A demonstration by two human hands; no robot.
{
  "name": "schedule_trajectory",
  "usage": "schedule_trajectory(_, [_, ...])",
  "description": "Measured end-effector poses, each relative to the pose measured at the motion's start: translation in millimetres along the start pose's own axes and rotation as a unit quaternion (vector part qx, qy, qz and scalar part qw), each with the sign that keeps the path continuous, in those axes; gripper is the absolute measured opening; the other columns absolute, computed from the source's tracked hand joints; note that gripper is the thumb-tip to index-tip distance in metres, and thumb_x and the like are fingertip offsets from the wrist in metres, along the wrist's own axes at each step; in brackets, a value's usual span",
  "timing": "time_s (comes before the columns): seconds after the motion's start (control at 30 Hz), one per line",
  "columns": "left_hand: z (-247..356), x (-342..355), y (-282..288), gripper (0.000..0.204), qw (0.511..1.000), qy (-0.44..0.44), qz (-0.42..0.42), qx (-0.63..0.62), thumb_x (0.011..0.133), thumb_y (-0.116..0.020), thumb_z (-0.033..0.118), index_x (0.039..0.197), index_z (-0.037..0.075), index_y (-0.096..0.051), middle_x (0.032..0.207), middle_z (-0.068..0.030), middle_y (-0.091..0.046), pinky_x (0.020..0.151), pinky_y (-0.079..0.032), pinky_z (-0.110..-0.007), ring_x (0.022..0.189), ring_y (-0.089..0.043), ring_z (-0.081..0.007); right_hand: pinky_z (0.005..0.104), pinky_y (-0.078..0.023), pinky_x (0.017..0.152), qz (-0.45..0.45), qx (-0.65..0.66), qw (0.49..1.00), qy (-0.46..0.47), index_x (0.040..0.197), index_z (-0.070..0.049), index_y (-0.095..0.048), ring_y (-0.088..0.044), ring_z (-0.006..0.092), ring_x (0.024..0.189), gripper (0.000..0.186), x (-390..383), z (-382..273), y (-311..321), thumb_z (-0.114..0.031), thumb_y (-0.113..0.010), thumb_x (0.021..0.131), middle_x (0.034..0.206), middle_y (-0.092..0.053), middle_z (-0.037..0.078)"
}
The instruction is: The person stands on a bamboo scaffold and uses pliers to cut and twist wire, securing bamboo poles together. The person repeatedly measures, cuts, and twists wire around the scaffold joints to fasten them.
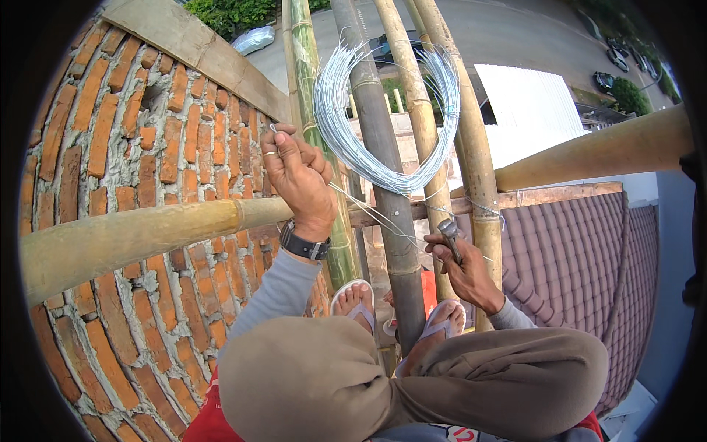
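My left hand (pixel 298 177) is raised near the brick wall, fingers pinched on thin wire, with a small bent loop of it poking out past the fingertips. Double strands of wire (pixel 379 215) run from this hand across the bamboo to my right hand (pixel 471 276). That hand is closed round a metal tool with a blunt rounded head, which looks like a pair of pincers (pixel 448 230); the strands end at its fingertips. Just beyond my hands, a large coil of silvery wire (pixel 335 140) lies over the upright bamboo poles.
Bamboo poles stand ahead, one green (pixel 313 81), one dark (pixel 375 140); another crosses at left (pixel 147 239). My sandalled feet (pixel 353 302) perch among them, high above the street. A rough brick wall (pixel 110 221) rises at left; a tiled roof (pixel 567 272) lies lower right.
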State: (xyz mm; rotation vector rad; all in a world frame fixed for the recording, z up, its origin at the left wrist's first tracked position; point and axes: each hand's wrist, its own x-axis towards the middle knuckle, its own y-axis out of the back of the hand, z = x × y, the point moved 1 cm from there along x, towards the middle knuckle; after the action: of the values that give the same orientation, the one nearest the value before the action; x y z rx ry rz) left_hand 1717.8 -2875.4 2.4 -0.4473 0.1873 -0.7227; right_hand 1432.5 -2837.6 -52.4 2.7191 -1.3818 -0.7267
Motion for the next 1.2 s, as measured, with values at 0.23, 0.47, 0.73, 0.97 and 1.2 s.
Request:
schedule_trajectory(0.23, [-21, 12, 31, 0.02, 0.998, 0.056, -0.014, 0.024, 0.112, -0.046, 0.031, 0.109, 0.012, -0.053, 0.064, 0.0078, -0.024, 0.04, -0.015, -0.023, 0.048, -0.02, -0.0026, 0.0396, -0.054, 0.086, 0.225, -0.248, 0.935, 0.113, 0.121, -0.004, -0.068, -0.066, 0.0334, 0.103, 0.03, -23, -25, 68, -0.01, -0.073, 0.092, 0.121, -0.067, 0.015])
schedule_trajectory(0.47, [-47, 5, 24, 0.018, 0.986, 0.161, -0.023, -0.03, 0.112, -0.046, 0.029, 0.109, 0.013, -0.053, 0.064, 0.0079, -0.025, 0.04, -0.015, -0.024, 0.048, -0.02, -0.0035, 0.0392, -0.054, 0.088, -0.054, -0.347, 0.919, 0.179, 0.129, -0.009, -0.062, -0.061, 0.0309, 0.102, 0.053, -15, -6, 10, -0.019, -0.079, 0.08, 0.118, -0.069, 0.008])
schedule_trajectory(0.73, [-59, 0, 38, 0.016, 0.988, 0.111, 0.096, -0.041, 0.112, -0.046, 0.029, 0.108, 0.014, -0.052, 0.064, 0.0077, -0.026, 0.04, -0.015, -0.024, 0.049, -0.02, -0.0042, 0.0364, -0.047, 0.058, 0.06, -0.033, 0.998, 0.009, 0.094, -0.006, -0.07, -0.058, 0.0244, 0.057, 0.01, -40, 12, -17, -0.015, -0.072, 0.091, 0.071, -0.064, 0.011])
schedule_trajectory(0.97, [-88, 9, 59, 0.024, 0.967, 0.229, -0.059, 0.092, 0.111, -0.046, 0.026, 0.12, 0.009, -0.061, 0.078, 0.0017, -0.051, 0.059, -0.042, -0.024, 0.067, -0.045, -0.0061, 0.0378, -0.047, 0.06, 0.022, -0.123, 0.99, -0.064, 0.101, -0.002, -0.073, -0.06, 0.0243, 0.061, 0.02, -69, -10, 29, -0.021, -0.068, 0.099, 0.072, -0.063, 0.018])
schedule_trajectory(1.2, [-115, 18, 105, 0.034, 0.746, 0.204, -0.352, 0.527, 0.088, -0.053, 0.009, 0.112, -0.004, -0.073, 0.112, -0.0239, -0.072, 0.091, -0.054, -0.041, 0.105, -0.07, -0.0341, 0.0463, -0.049, 0.067, -0.054, -0.317, 0.929, -0.184, 0.1, 0.003, -0.071, -0.063, 0.0404, 0.063, 0.023, -133, -26, 105, -0.019, -0.066, 0.097, 0.07, -0.065, 0.023])
